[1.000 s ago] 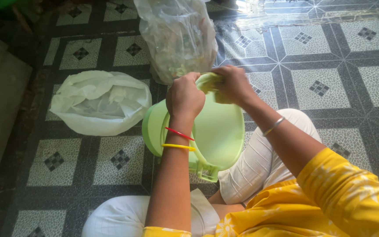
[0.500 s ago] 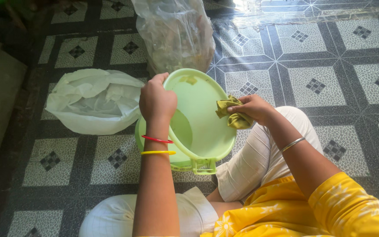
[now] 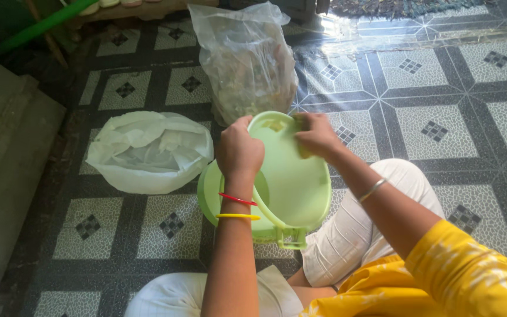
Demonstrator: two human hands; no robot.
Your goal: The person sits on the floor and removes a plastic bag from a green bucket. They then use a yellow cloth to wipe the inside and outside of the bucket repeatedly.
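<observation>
A light green plastic bin (image 3: 209, 194) with a hinged round lid (image 3: 291, 182) sits on the tiled floor between my knees. My left hand (image 3: 239, 149) grips the raised lid's rim near the top. My right hand (image 3: 317, 135) presses a yellow-green cloth (image 3: 304, 151) against the upper inside face of the lid; the cloth is mostly hidden under my fingers. A small brownish stain (image 3: 275, 125) shows on the lid near its top edge.
A clear plastic bag of scraps (image 3: 247, 58) stands just beyond the bin. A white bag-lined container (image 3: 148, 152) lies to the left. A grey slab (image 3: 4, 176) runs along the left edge. A green pole (image 3: 39, 26) lies at the top left.
My right hand has moved with the cloth from the lid's right edge up onto its upper inside face. The left hand still holds the rim.
</observation>
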